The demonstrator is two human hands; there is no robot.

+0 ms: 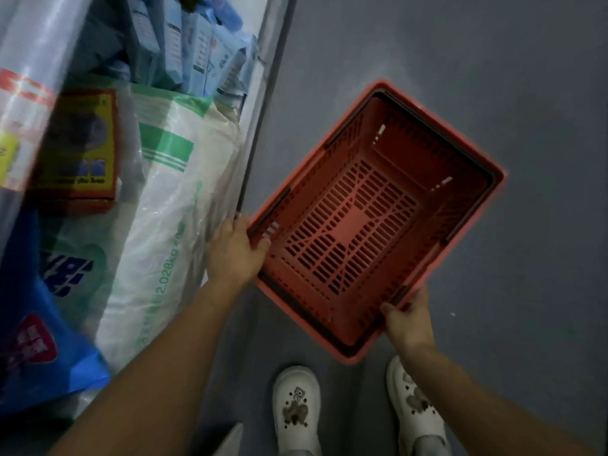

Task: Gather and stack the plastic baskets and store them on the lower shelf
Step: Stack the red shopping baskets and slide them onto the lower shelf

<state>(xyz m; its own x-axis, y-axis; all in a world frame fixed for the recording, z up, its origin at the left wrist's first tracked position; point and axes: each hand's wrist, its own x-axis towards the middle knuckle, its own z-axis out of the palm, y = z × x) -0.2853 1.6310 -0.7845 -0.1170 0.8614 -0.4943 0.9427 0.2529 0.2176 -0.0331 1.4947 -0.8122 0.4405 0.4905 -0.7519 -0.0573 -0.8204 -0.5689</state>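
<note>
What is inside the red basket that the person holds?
Nothing lies inside the red plastic basket: its slotted floor shows bare. Left hand and right hand grip its rim.

Little can be read. The white sack [171, 205] with green stripes carries green print running up its side, of which "2.028kg" is legible. The yellow and red box [77, 149] has a dark line of print low on its face, too blurred to read. The blue bag [36, 340] shows blurred characters, unreadable.
</note>
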